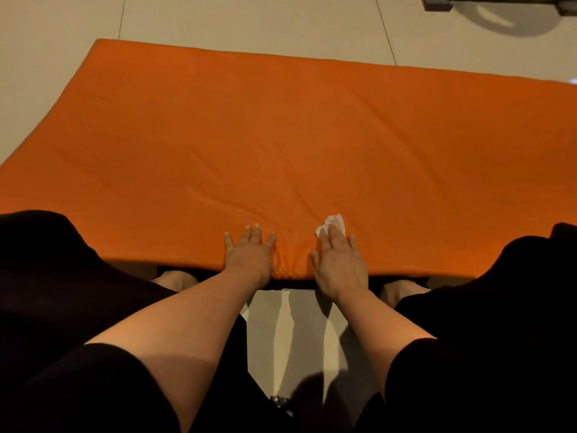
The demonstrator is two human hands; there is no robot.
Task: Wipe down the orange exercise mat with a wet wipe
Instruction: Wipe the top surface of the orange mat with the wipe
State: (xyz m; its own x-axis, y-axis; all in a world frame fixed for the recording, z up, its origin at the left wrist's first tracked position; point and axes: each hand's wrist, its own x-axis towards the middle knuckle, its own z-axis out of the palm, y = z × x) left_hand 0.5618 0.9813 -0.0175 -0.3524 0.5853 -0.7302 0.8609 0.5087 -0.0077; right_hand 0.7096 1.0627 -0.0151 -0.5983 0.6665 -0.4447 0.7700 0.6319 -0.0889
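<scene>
Orange exercise mat (pixel 281 135) lies flat on the tiled floor (pixel 249 23). Head view: left hand (pixel 251 253) rests flat, fingers straight, at the near edge. Right hand (pixel 338 260), fingers extended, presses a white wet wipe (pixel 332 223) on the mat just beside it. No damp streaks discernible; most of the surface, far and sides, probably remains.

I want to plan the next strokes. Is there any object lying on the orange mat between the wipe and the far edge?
Nothing visible does. The right hand presses the wet wipe on the orange mat near its near edge. The left hand rests flat beside it, not ahead. Beyond is bare mat.
</scene>
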